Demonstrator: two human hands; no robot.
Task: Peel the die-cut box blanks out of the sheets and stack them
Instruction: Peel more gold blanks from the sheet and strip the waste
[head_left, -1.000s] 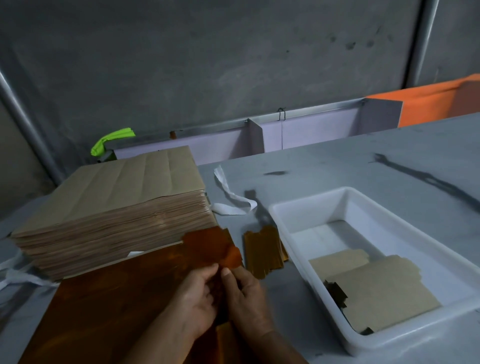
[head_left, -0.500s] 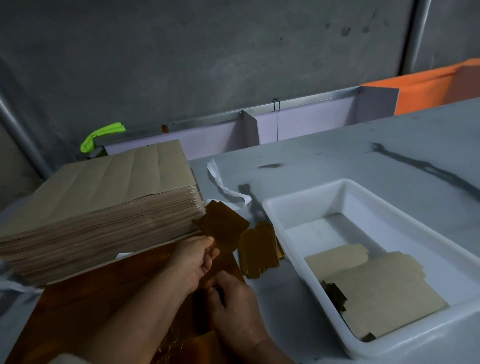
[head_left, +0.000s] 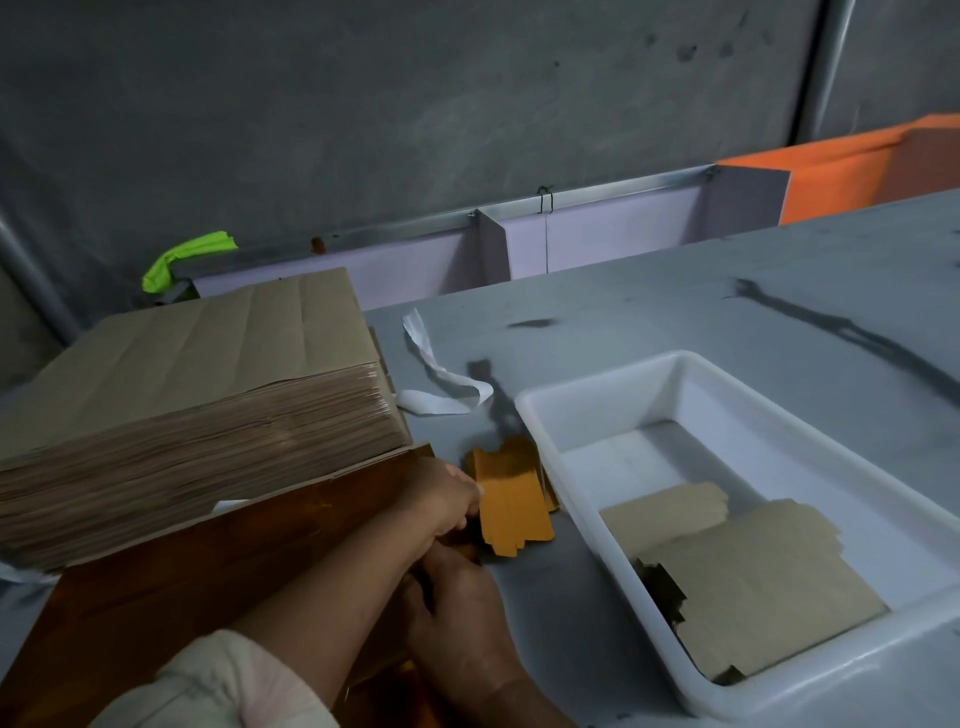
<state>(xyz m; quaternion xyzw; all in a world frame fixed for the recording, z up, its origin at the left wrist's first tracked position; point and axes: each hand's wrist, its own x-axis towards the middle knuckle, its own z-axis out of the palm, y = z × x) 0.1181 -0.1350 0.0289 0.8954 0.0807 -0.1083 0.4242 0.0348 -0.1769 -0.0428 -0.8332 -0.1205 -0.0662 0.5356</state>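
At lower centre of the frame, the left hand (head_left: 444, 501) reaches across the right edge of the brown sheet (head_left: 208, 577) and pinches the near edge of an orange blank (head_left: 514, 512) with curled fingers. The blank lies flat on a small pile of blanks (head_left: 506, 452) on the desk (head_left: 675, 301), just beside the white tray (head_left: 545, 415). The hand is probably laying it squarely onto that pile. Keeping the pile close to the sheet's edge appears to shorten each transfer.

Just below it, the right hand (head_left: 457, 603) rests knuckles-up on the sheet's right margin, apparently to steady it. Its fingertips are hidden, so whether it grips the sheet or only presses on it cannot be told.

At left of the frame, a tall stack of kraft sheets (head_left: 208, 395) overlaps the brown sheet's far edge. Kraft pieces (head_left: 753, 582) lie inside the tray, and a white strip (head_left: 441, 387) curls between the stack and the tray.
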